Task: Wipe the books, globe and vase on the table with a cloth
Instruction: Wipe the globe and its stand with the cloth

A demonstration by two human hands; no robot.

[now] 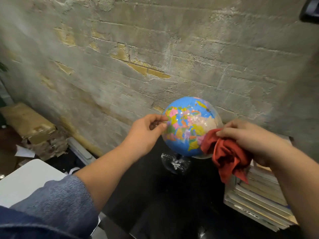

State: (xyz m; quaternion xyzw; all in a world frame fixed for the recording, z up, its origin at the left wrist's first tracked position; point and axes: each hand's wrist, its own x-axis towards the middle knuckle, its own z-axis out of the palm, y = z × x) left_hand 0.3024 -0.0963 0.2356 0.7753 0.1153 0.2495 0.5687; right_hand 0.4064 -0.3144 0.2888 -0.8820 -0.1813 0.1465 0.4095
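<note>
The globe (188, 125) stood on the table (155, 195) before the wall (155, 49).
The books (259, 200) lay stacked to its right; the cloth (224, 152) touched its right side.

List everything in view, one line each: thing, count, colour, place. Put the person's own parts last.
globe: one, blue with multicoloured countries, on the table near the wall
globe stand: one, dark with white specks, under the globe
cloth: one, red, bunched against the globe's right side
books: one flat stack, pale page edges, right of the globe
table: one, black, under the globe
wall: one, grey brick, behind the table
cardboard box: one, brown, torn, far left
white panel: one, white, lower left
vase: none in view
left hand: one, fingertips on the globe's left side
right hand: one, grips the cloth
sleeve: one, blue, left arm
</note>
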